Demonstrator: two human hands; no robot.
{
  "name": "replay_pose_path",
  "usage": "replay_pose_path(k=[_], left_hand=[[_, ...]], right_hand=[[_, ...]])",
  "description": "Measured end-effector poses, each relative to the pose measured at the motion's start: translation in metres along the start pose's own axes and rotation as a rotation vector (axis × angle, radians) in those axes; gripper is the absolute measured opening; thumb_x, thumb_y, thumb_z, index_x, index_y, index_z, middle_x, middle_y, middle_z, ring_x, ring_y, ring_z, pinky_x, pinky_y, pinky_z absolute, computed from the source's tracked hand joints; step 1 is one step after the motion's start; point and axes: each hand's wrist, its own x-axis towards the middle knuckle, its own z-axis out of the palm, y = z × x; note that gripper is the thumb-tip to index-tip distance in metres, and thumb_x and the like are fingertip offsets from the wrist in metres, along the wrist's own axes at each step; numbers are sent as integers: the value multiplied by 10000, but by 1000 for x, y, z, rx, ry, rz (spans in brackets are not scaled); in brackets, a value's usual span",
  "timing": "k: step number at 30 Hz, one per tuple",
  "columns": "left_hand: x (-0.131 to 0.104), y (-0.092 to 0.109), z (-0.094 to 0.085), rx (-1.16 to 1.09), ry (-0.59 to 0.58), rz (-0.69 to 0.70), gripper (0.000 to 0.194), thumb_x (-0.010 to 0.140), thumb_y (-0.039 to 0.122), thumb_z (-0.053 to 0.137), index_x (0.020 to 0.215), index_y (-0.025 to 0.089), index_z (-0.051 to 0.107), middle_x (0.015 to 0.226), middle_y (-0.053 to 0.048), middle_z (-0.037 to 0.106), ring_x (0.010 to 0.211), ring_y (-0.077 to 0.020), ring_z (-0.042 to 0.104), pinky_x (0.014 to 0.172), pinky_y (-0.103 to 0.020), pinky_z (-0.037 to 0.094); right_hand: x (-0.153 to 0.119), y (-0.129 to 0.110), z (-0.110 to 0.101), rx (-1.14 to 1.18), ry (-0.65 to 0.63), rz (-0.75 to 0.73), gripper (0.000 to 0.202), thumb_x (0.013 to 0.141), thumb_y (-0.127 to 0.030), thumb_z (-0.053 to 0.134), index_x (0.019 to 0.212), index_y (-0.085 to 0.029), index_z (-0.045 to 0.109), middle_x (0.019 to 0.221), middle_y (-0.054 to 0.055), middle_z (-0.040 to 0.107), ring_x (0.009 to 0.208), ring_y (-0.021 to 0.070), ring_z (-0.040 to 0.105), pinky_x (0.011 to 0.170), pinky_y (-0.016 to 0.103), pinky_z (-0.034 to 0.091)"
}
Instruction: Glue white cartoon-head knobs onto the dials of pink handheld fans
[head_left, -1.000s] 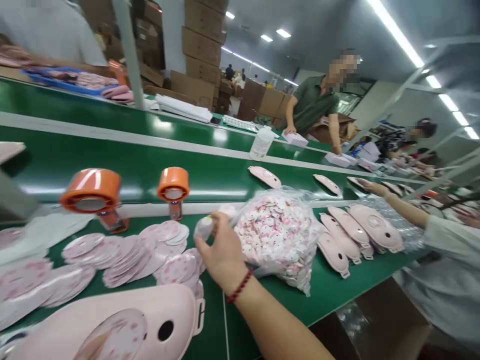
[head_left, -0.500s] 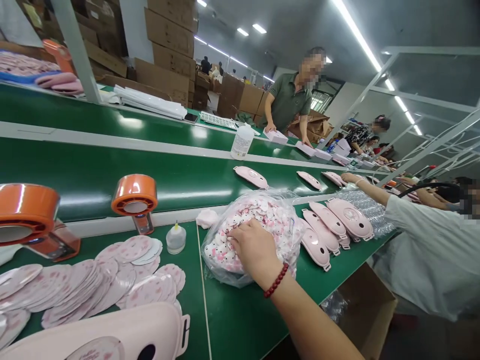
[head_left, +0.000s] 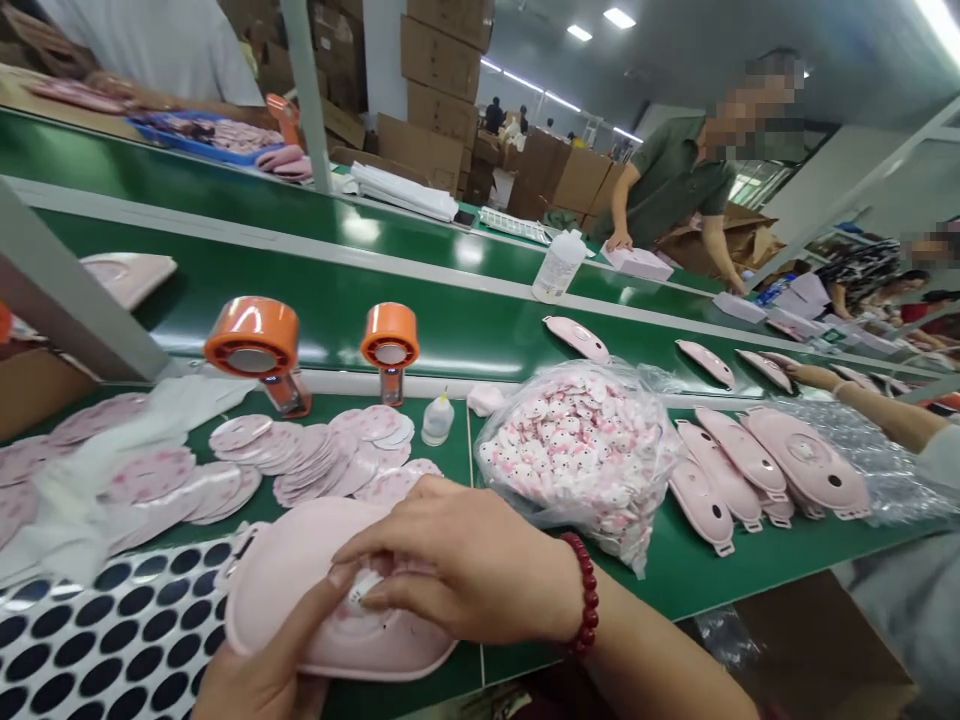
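Observation:
A pink oval plastic case lies flat near the front edge of the green table. Its near left side is gripped by my left hand, thumb on top and the other fingers mostly hidden beneath. Over the round patterned spot at its middle, my right hand, with a red bead bracelet, pinches or presses a small white kitten-like piece with thumb and fingers. Behind my right hand sits a clear bag of similar small pieces. Round pink patterned discs lie beyond the case.
A sheet of black dots lies at the front left. Two orange tape dispensers, a small glue bottle and a white bottle stand farther back. Pink cases are piled right, near a co-worker's arm. A person stands across.
My right hand has moved from the bag leftward to the case. My left hand has come into view, holding the case. The view has turned left.

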Motion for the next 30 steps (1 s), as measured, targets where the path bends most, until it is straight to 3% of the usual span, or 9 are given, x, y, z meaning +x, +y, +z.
replay_pose_path(k=[3, 7, 10, 13, 16, 21, 26, 28, 30], left_hand=[[-5, 5, -1, -24, 26, -36, 886, 276, 232, 1000, 1126, 284, 756, 1322, 1, 740, 1329, -353, 595, 661, -189, 621], [-7, 4, -12, -51, 40, -36, 743, 382, 416, 1020, 1064, 256, 771, 1227, -36, 766, 1309, -321, 613, 763, -205, 625], [-11, 3, -13, -58, 71, -42, 681, 374, 373, 1014, 1005, 250, 790, 1158, -57, 781, 1282, -339, 632, 722, -213, 632], [-15, 4, -11, -81, 70, -51, 528, 555, 313, 942, 1058, 272, 789, 1154, -58, 783, 1199, -326, 686, 729, -263, 648], [-16, 5, -10, -86, 78, -38, 468, 629, 252, 883, 1085, 269, 781, 1153, -51, 783, 1165, -305, 706, 740, -249, 640], [-14, 0, -12, -71, 80, 20, 505, 613, 274, 896, 1101, 269, 768, 1173, -37, 778, 1201, -289, 689, 787, -224, 624], [-15, -6, -15, 30, 105, 79, 541, 444, 304, 962, 950, 242, 780, 1176, -48, 779, 1236, -318, 663, 821, -207, 606], [-14, -6, -17, 33, 108, 66, 538, 453, 310, 966, 954, 244, 781, 1228, -53, 768, 1284, -327, 636, 831, -211, 601], [-13, -4, -18, 37, 104, 81, 525, 548, 336, 942, 1042, 273, 777, 1271, -44, 756, 1309, -310, 625, 840, -221, 600]], right_hand=[[4, -5, 20, -73, 32, 99, 228, 972, -336, 748, 1169, -232, 700, 1065, -10, 794, 1007, 187, 681, 919, 299, 557], [-7, -13, 44, -150, 270, 66, 152, 979, -341, 730, 1063, -215, 737, 1053, 21, 766, 997, 194, 661, 858, 300, 555], [-18, -21, 61, -198, 479, 68, 138, 1008, -333, 679, 995, -215, 748, 975, 31, 755, 889, 188, 656, 770, 309, 545], [-26, -28, 71, -229, 591, 79, 185, 993, -394, 696, 1035, -223, 753, 979, 37, 755, 857, 200, 652, 721, 320, 544], [-27, -32, 71, -264, 571, 65, 163, 1009, -339, 671, 1089, -223, 753, 964, 36, 758, 836, 199, 645, 701, 322, 556], [-26, -33, 71, -366, 516, 51, 188, 1023, -257, 624, 1157, -183, 732, 970, 65, 755, 824, 209, 639, 700, 345, 580], [-30, -30, 77, -494, 376, -50, 316, 1023, -196, 586, 1281, -30, 660, 1102, 138, 748, 927, 257, 647, 661, 383, 594], [-30, -28, 76, -471, 314, -80, 354, 1019, -216, 613, 1304, -8, 645, 1147, 147, 736, 1025, 271, 647, 798, 399, 623], [-30, -25, 72, -360, 342, -77, 326, 1013, -235, 640, 1295, -76, 677, 1197, 133, 721, 1141, 268, 635, 1026, 419, 577]])
